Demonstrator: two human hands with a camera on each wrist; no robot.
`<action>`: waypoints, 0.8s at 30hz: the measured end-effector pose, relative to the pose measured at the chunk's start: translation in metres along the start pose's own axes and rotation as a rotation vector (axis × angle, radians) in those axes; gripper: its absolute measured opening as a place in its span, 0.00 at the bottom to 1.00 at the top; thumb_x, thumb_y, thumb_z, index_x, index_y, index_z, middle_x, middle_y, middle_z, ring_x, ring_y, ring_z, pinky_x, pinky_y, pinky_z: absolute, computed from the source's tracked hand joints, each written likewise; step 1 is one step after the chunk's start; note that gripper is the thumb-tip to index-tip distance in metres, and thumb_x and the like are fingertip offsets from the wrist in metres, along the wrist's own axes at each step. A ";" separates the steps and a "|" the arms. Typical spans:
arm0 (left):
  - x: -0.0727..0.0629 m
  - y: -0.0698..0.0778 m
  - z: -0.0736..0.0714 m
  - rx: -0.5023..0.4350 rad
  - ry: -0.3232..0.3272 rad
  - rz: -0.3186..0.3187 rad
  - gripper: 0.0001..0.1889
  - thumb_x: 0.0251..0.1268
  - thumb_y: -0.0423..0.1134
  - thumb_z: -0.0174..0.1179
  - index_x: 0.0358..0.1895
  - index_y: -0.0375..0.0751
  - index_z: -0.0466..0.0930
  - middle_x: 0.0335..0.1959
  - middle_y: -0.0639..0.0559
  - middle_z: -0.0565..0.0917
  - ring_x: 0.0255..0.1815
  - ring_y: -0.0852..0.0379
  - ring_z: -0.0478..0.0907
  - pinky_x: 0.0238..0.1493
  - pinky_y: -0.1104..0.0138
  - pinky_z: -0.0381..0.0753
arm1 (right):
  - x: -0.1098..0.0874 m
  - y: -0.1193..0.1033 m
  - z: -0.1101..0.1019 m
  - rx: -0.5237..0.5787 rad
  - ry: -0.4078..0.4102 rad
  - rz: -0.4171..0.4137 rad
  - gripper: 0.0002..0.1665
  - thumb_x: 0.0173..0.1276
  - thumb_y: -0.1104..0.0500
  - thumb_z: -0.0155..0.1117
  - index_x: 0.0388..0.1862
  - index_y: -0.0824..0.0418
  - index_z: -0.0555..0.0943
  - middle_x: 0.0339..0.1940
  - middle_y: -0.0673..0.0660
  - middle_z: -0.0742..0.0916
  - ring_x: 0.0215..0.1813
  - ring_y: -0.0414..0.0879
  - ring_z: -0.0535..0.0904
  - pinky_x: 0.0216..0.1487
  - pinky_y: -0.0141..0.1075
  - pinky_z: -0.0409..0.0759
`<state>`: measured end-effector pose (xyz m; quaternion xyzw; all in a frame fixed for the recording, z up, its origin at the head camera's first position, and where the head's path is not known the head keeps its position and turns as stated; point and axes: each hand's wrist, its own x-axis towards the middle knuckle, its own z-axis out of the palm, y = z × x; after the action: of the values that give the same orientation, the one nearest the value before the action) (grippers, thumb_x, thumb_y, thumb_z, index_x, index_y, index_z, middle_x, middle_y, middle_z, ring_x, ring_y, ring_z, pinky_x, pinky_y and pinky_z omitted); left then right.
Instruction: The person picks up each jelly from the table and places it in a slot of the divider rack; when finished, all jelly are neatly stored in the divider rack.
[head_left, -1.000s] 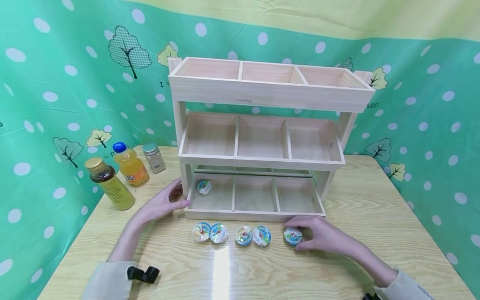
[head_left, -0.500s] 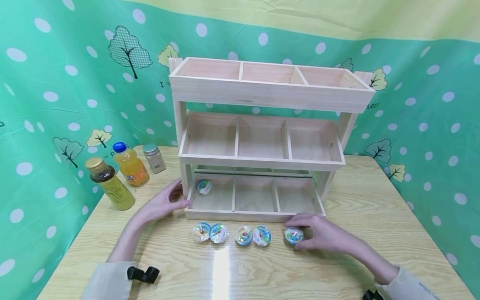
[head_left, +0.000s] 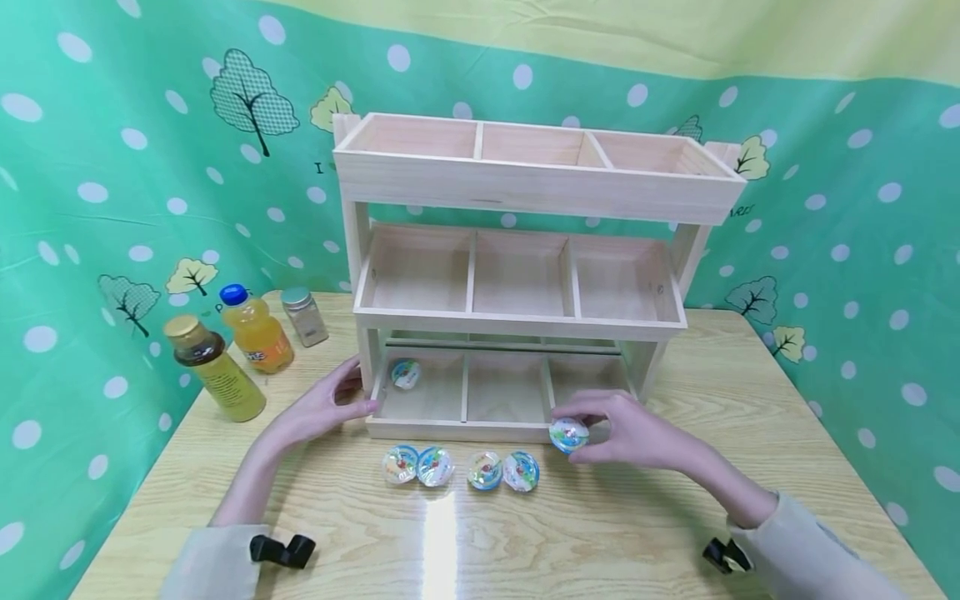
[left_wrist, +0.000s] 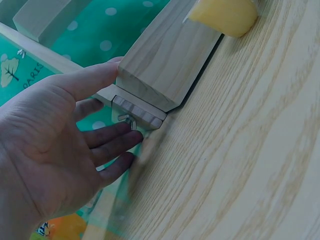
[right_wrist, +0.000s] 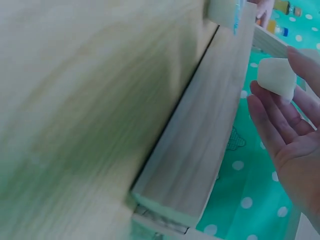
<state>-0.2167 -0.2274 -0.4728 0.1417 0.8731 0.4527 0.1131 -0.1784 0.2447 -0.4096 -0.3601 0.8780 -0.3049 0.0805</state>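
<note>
My right hand (head_left: 632, 429) pinches a small jelly cup (head_left: 568, 434) with a printed blue lid, raised at the front edge of the rack's bottom tray. The right wrist view shows its whitish body (right_wrist: 276, 77) between thumb and fingers. At the other end of the wooden rack (head_left: 480, 431), the thumb of my left hand (head_left: 324, 407) touches the tray's front corner, fingers loosely extended along its side. A jelly cup (head_left: 406, 374) lies in the bottom tray's left compartment. On the table before the rack sit two pairs of jelly cups, a left pair (head_left: 401, 464) and a middle pair (head_left: 485, 471).
The rack has three tiers, each split into three compartments. To its left on the table (head_left: 360, 542) stand a gold-capped bottle (head_left: 225, 379), an orange drink bottle (head_left: 260, 333) and a small green-lidded jar (head_left: 305, 318). A green dotted cloth (head_left: 840, 250) hangs behind.
My right hand has lifted the jelly cup off the table and carried it up and slightly left to the tray's front edge. My left hand stays at the rack's corner.
</note>
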 end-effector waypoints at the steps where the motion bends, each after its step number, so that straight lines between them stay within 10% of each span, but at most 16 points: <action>1: 0.000 0.000 0.000 -0.001 -0.002 0.002 0.49 0.71 0.48 0.65 0.85 0.45 0.44 0.78 0.31 0.64 0.77 0.30 0.65 0.76 0.35 0.65 | 0.004 -0.001 -0.001 0.007 0.006 -0.016 0.33 0.58 0.56 0.81 0.63 0.57 0.84 0.57 0.51 0.89 0.52 0.37 0.85 0.55 0.37 0.89; 24: 0.001 0.001 0.000 -0.005 -0.014 0.026 0.49 0.71 0.47 0.65 0.85 0.44 0.42 0.79 0.29 0.62 0.77 0.28 0.64 0.75 0.34 0.65 | 0.095 -0.011 0.026 0.265 0.021 0.099 0.32 0.59 0.53 0.81 0.63 0.54 0.83 0.49 0.46 0.90 0.50 0.42 0.84 0.51 0.34 0.86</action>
<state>-0.2176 -0.2264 -0.4727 0.1562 0.8691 0.4554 0.1136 -0.2311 0.1613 -0.4165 -0.2995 0.8475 -0.4175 0.1329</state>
